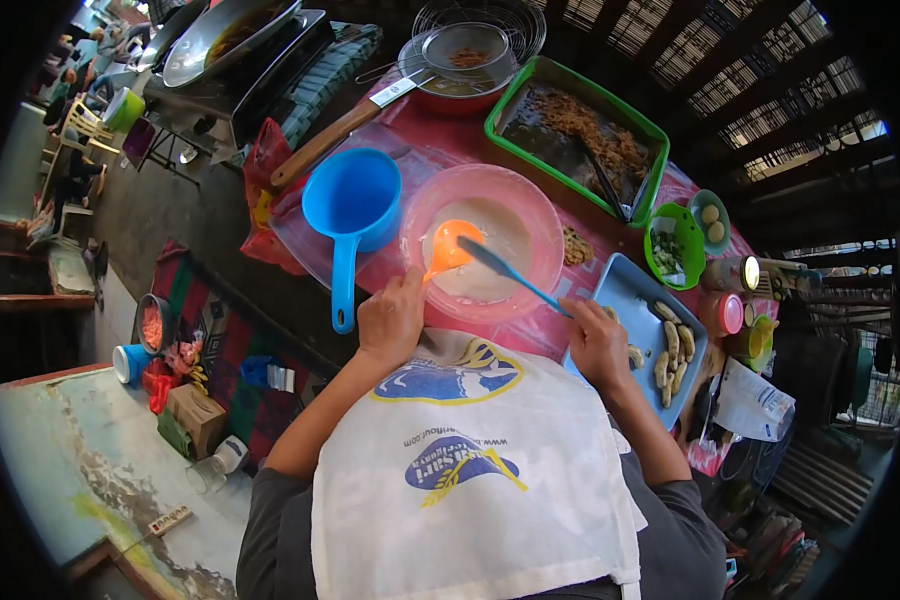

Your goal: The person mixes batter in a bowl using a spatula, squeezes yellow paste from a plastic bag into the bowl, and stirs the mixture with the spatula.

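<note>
A pink plastic bowl (pixel 548 235) with pale, batter-like liquid (pixel 510 235) stands in front of me. On its near left side, my left hand (pixel 392 315) is closed around the handle of an orange ladle (pixel 452 245), whose head is over the liquid. My right hand (pixel 597 338) grips the handle of a blue spatula (pixel 515 275) from the right; its darker, flat end meets the ladle's head. Left of the bowl is a blue dipper (pixel 353 200). Beside my right hand, a blue tray (pixel 620 285) holds several peeled bananas (pixel 675 345).
Behind the bowl sits a green-rimmed tray (pixel 545 75) of brown fried food. A wooden-handled tool (pixel 335 138) lies at the left, near a strainer (pixel 467 55). A green bowl (pixel 675 250) with chopped greens, a bowl of eggs (pixel 711 222) and jars (pixel 732 275) line the right.
</note>
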`<state>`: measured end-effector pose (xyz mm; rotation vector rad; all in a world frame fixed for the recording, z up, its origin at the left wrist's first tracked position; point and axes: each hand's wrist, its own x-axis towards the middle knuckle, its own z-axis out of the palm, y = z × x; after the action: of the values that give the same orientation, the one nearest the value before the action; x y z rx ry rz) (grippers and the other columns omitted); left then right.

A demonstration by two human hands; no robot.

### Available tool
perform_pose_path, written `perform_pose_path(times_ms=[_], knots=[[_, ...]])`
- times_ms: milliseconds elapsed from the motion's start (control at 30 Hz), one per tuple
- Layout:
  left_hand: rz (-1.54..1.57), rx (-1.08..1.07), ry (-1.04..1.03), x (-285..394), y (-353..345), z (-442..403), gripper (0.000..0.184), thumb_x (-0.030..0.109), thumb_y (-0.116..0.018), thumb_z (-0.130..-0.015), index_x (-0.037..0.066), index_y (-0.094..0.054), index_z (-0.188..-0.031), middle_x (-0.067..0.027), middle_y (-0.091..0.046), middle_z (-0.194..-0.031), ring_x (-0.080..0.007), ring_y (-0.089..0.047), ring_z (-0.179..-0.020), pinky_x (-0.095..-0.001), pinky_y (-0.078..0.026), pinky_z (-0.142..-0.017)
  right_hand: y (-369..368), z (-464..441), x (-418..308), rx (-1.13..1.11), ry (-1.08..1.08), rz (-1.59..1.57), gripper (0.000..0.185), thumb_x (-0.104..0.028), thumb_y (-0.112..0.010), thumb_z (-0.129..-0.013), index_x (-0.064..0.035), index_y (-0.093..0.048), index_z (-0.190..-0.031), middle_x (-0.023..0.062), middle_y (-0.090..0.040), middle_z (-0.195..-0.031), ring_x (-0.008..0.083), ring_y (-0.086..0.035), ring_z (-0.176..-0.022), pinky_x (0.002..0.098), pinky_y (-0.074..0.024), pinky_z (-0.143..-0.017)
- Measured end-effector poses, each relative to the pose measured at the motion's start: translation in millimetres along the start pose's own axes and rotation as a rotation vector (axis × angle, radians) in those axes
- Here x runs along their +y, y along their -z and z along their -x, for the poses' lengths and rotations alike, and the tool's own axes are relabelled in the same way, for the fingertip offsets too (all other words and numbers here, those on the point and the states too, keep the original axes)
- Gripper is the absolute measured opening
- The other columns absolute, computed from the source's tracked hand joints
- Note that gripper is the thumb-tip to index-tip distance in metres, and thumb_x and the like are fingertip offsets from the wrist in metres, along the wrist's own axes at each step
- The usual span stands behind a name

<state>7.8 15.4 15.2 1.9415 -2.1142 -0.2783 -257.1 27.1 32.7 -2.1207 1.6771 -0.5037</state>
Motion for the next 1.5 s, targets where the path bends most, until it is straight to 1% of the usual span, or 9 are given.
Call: perform_pose_path(times_ms=[367, 767, 867, 967, 1067, 1167, 1267, 1367, 1500], knots=[[-0.032, 0.101, -0.078, -2, 3, -1, 0.01, 0.008, -0.051, -0.075, 0.008, -0.051, -0.085, -0.0083, -0.051, -0.07, -0.0246, -0.057, -0.066, -0.0344, -0.047, -0.052, 6, -9, 1, -0.061, 0.14, 0.044, 0.019, -0.008, -0.055, -0.075, -0.0102, -0.059, -0.093, 0.0065, -0.056, -0.076, 0.0271, -0.056, -0.067, 0.0363, -0.0447, -0.057], [0.091, 0.089, 0.064, -9, 6, 8, 0.011, 0.017, -0.051, -0.081, 0.006, -0.048, -0.083, -0.011, -0.054, -0.072, -0.0301, -0.057, -0.064, -0.0386, -0.045, -0.052, -17, -4, 24, 0.15, -0.108, -0.087, 0.019, -0.007, -0.05, -0.079, -0.008, -0.056, -0.097, 0.0119, -0.058, -0.086, 0.0322, -0.057, -0.075, 0.0384, -0.0458, -0.062], [0.1, 0.049, 0.108, -11, -2, 9, 0.013, 0.018, -0.05, -0.082, 0.006, -0.045, -0.082, -0.0126, -0.054, -0.072, -0.0315, -0.057, -0.063, -0.0399, -0.045, -0.052, -33, 7, 36, 0.052, -0.143, 0.029, 0.02, -0.008, -0.05, -0.08, -0.0077, -0.055, -0.099, 0.0143, -0.058, -0.091, 0.0338, -0.057, -0.077, 0.0393, -0.0454, -0.065], [0.125, 0.09, 0.127, -12, -8, 9, 0.011, 0.016, -0.049, -0.082, 0.005, -0.045, -0.083, -0.0139, -0.055, -0.073, -0.033, -0.057, -0.064, -0.0414, -0.045, -0.052, -37, 11, 32, 0.15, -0.102, -0.097, 0.018, -0.009, -0.049, -0.08, -0.0069, -0.054, -0.098, 0.0153, -0.058, -0.088, 0.0346, -0.057, -0.077, 0.0409, -0.0441, -0.065], [0.183, 0.078, 0.149, -11, -12, 10, 0.012, 0.016, -0.047, -0.083, 0.005, -0.045, -0.087, -0.0151, -0.056, -0.077, -0.0342, -0.057, -0.065, -0.0424, -0.045, -0.053, -36, 10, 28, -0.013, -0.291, -0.074, 0.016, -0.009, -0.049, -0.081, -0.0048, -0.053, -0.095, 0.0155, -0.059, -0.081, 0.0349, -0.056, -0.073, 0.0406, -0.0429, -0.062], [0.17, 0.004, 0.139, -5, -9, 11, 0.014, 0.017, -0.046, -0.083, 0.005, -0.045, -0.089, -0.0164, -0.057, -0.079, -0.0354, -0.057, -0.066, -0.0432, -0.046, -0.055, -43, 6, 37, -0.036, -0.445, -0.243, 0.013, -0.01, -0.05, -0.082, -0.0038, -0.052, -0.093, 0.0138, -0.058, -0.072, 0.0288, -0.056, -0.064, 0.0363, -0.0418, -0.057], [0.207, -0.081, 0.069, 0, -15, 12, 0.016, 0.018, -0.046, -0.083, 0.004, -0.046, -0.092, -0.0178, -0.057, -0.082, -0.0366, -0.057, -0.067, -0.0437, -0.046, -0.057, -46, -4, 34, -0.132, -0.473, -0.71, 0.014, -0.014, -0.052, -0.082, -0.0037, -0.052, -0.093, 0.0111, -0.055, -0.067, 0.0194, -0.052, -0.059, 0.0317, -0.0398, -0.054], [0.253, -0.119, 0.04, 10, -18, 10, 0.016, 0.018, -0.047, -0.083, 0.004, -0.046, -0.091, -0.0189, -0.058, -0.08, -0.0377, -0.057, -0.066, -0.0448, -0.046, -0.057, -54, -7, 19, -0.283, -0.414, -0.755, 0.017, -0.016, -0.054, -0.082, -0.0047, -0.052, -0.094, 0.0088, -0.053, -0.065, 0.0132, -0.047, -0.059, 0.028, -0.0387, -0.053], [0.31, 0.046, 0.061, 4, -15, 10, 0.013, 0.016, -0.048, -0.083, 0.004, -0.043, -0.082, -0.0182, -0.055, -0.069, -0.0374, -0.055, -0.064, -0.0453, -0.042, -0.054, -50, -1, 15, -0.208, -0.366, -0.469, 0.019, -0.018, -0.054, -0.081, -0.0051, -0.054, -0.095, 0.0139, -0.058, -0.071, 0.0239, -0.055, -0.063, 0.034, -0.0425, -0.057]])
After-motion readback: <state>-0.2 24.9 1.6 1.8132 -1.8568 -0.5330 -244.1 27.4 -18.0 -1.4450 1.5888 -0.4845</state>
